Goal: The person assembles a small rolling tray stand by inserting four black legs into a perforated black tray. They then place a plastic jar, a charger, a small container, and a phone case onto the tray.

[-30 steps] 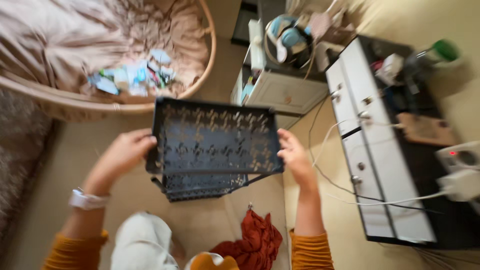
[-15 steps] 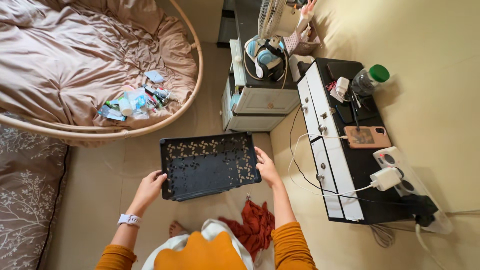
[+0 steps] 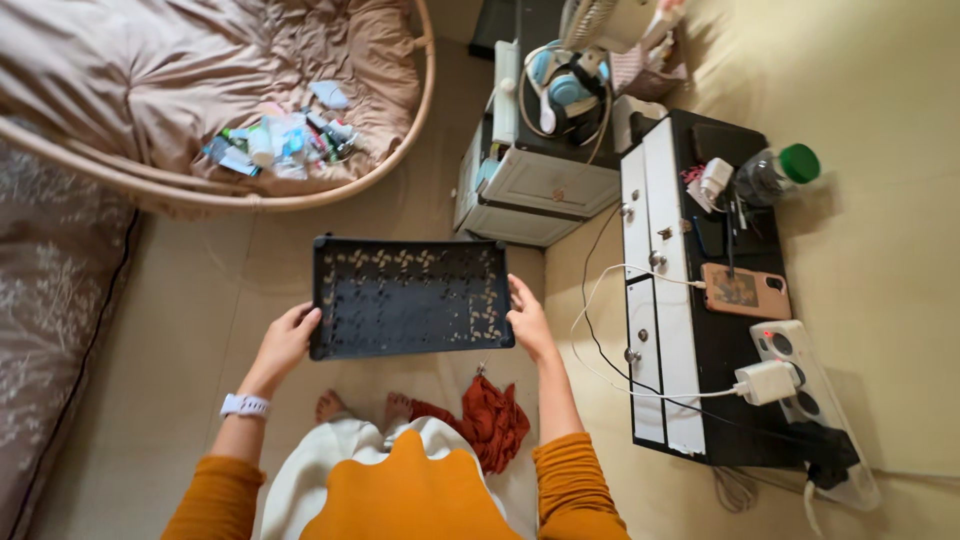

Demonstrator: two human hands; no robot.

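Note:
A black perforated plastic basket (image 3: 408, 296) is held flat in front of me, above the beige floor. My left hand (image 3: 285, 338) grips its left edge; a white watch sits on that wrist. Its right edge is gripped by my right hand (image 3: 529, 322). Both arms wear orange sleeves. Below the basket I see my bare feet (image 3: 360, 407) and a rust-red cloth (image 3: 488, 418) on the floor.
A round rattan chair (image 3: 300, 195) with a pink cushion holds several small packets (image 3: 285, 140). A white drawer unit (image 3: 540, 185) carries headphones. On the right, a black and white cabinet (image 3: 690, 300) bears a phone (image 3: 745, 291), a green-capped bottle (image 3: 775, 172) and a power strip (image 3: 800, 375).
The basket has moved away from the camera and looks smaller; the view has risen and widened. Both hands keep hold of its two sides.

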